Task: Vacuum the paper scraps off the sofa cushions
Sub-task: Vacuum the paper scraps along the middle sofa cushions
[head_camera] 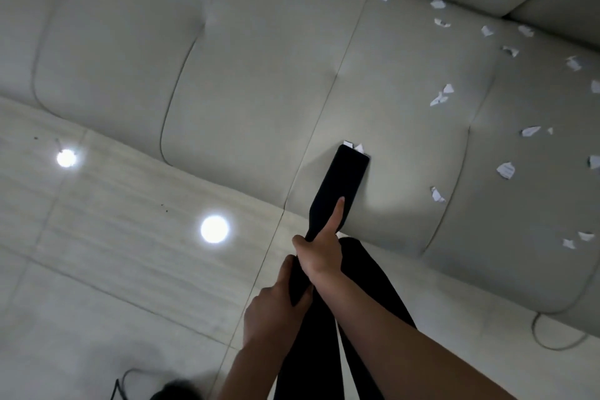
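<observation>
As I look down through the head view, I see the right hand (319, 253) wrapped round the black vacuum nozzle (344, 182), forefinger laid straight along it. The left hand (272, 308) grips the tube (297, 286) behind, where it is lost against dark trousers (367, 302). The nozzle's mouth rests on the sofa cushion (246, 81), hiding all but two white corners (358, 148). Paper scraps (441, 96) lie scattered to the right, some cut off at the frame's edge.

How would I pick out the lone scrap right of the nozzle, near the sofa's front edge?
Start at the pale grey upholstered sofa, on the seat panel where the flat black vacuum nozzle rests. Right of the nozzle, beside that panel's right seam, lies a small crumpled white paper scrap. No other scrap on that panel lies so near the front edge.
</observation>
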